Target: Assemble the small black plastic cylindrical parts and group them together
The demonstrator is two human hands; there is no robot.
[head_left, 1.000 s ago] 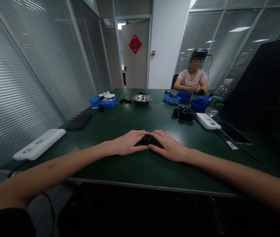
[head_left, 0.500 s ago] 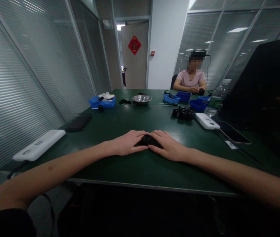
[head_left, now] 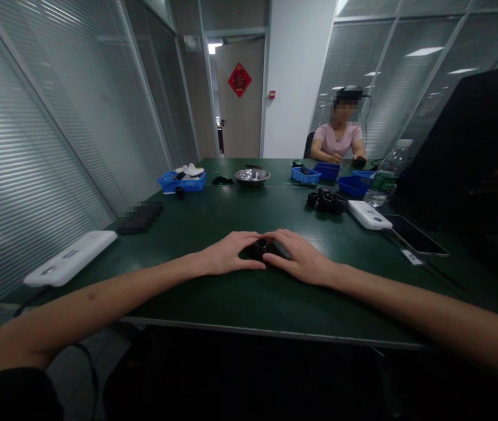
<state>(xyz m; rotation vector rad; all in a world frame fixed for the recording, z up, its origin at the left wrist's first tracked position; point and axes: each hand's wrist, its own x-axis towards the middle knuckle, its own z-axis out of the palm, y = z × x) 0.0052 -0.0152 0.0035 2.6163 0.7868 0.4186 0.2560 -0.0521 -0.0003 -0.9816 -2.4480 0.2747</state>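
Observation:
A small black round part (head_left: 260, 248) with a ring-shaped top stands upright on the green table between my hands. My left hand (head_left: 230, 253) lies at its left, fingers stretched behind it and thumb out in front, with a gap between palm and part. From the right, my right hand (head_left: 302, 259) reaches round it, thumb tip against its front right side and forefinger curving behind. The fingertips of both hands meet or nearly meet at the back. Whether the left fingertips press on the part is hard to see.
Several similar black parts (head_left: 326, 202) lie clustered at the right, near a white power bank (head_left: 368, 214), a phone (head_left: 418, 235) and a water bottle (head_left: 383, 184). Farther back are a metal bowl (head_left: 252, 177) and blue baskets (head_left: 182, 182). Another white power bank (head_left: 71, 257) lies left. A person (head_left: 340, 140) sits opposite.
My left thumb has moved slightly forward of the part, and the gap inside each hand is a bit wider. The part stays in place. The person opposite has drawn their hands apart.

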